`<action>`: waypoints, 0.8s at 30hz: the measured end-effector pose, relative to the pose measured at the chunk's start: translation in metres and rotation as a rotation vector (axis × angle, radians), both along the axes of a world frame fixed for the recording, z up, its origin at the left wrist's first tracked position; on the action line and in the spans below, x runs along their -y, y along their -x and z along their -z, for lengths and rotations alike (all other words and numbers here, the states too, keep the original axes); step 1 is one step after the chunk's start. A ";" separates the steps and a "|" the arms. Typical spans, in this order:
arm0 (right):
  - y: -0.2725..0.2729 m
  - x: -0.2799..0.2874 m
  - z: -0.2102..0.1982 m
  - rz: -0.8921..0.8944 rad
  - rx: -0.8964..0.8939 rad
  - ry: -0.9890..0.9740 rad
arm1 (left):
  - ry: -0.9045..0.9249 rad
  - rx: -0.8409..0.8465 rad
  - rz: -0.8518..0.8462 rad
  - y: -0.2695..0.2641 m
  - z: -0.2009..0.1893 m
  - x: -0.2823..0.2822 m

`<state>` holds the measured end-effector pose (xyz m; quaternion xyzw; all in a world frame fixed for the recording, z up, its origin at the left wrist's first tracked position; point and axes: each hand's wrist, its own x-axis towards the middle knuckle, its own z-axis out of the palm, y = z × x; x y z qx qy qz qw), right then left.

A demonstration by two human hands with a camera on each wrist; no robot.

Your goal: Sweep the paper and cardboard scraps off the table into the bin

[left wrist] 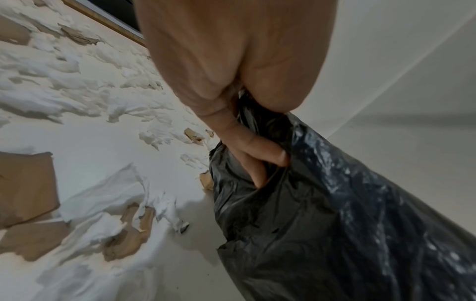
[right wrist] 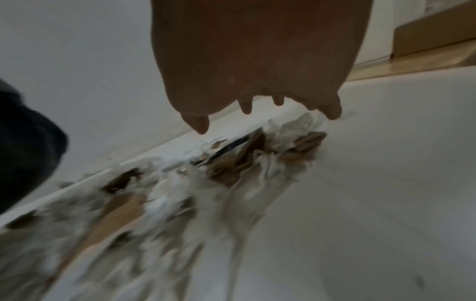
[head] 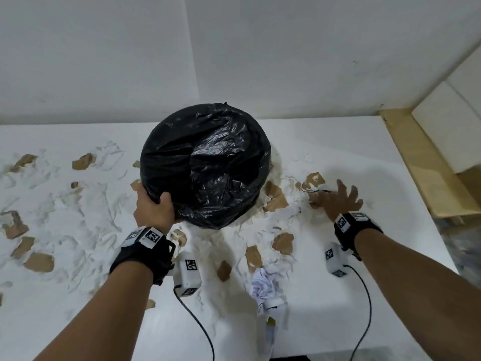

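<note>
The white worktop (head: 364, 152) is littered with scraps (head: 279, 243). The bin (head: 205, 165) rim is gripped by the left hand (head: 153, 207); the right hand (head: 341, 199) is spread flat over scraps.

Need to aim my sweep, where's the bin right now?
In the head view the bin stands mid-table, left hand gripping its near rim, scraps at its right.

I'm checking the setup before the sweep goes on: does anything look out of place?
Yes: the bin, lined in black plastic, sits on the table among the scraps rather than below its edge. The left hand grips its rim; the right hand is spread over scraps beside it.
</note>
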<state>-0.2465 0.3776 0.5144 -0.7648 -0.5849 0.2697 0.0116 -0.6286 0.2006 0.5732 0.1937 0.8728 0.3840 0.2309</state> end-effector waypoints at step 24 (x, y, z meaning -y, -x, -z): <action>-0.028 -0.044 0.021 0.030 -0.117 -0.029 | -0.060 -0.005 0.066 -0.058 -0.020 -0.057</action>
